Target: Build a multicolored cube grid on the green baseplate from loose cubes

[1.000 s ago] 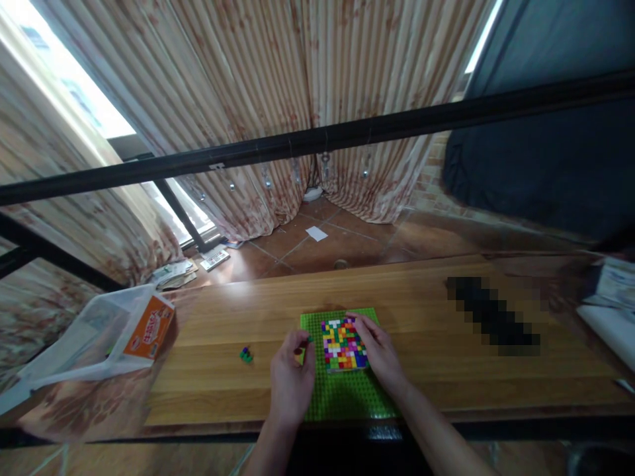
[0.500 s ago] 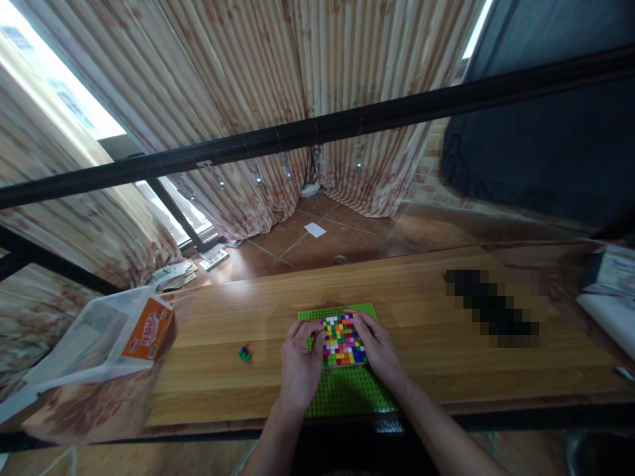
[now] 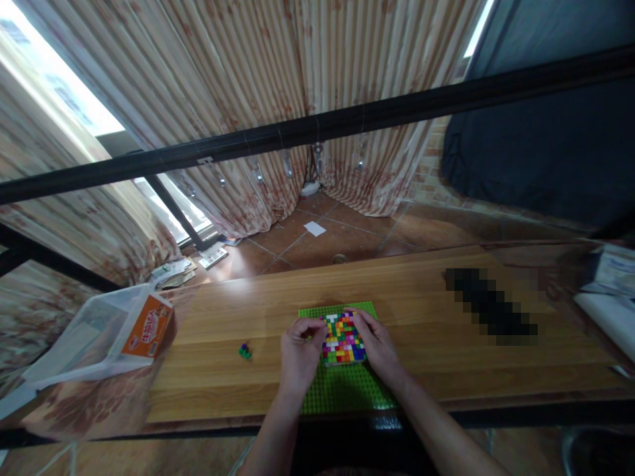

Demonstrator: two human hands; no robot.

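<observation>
A block of multicoloured toy building bricks sits over the green studded baseplate. My right hand grips the block along its right side, with the fingertips at its far right corner. At the block's left edge, my left hand is closed in a pinch, thumb and index fingertips together. Whatever lies between those fingertips is too small to make out. A few small green and purple bricks lie on the table, left of my left hand.
The wooden tabletop carries a dark, pixelated object at the right. A clear plastic bin with an orange label stands at the left. A black metal bar crosses beyond the table, before the curtains.
My left thumb and index finger have drawn closer together at the block's left edge. The right hand keeps its hold on the block.
</observation>
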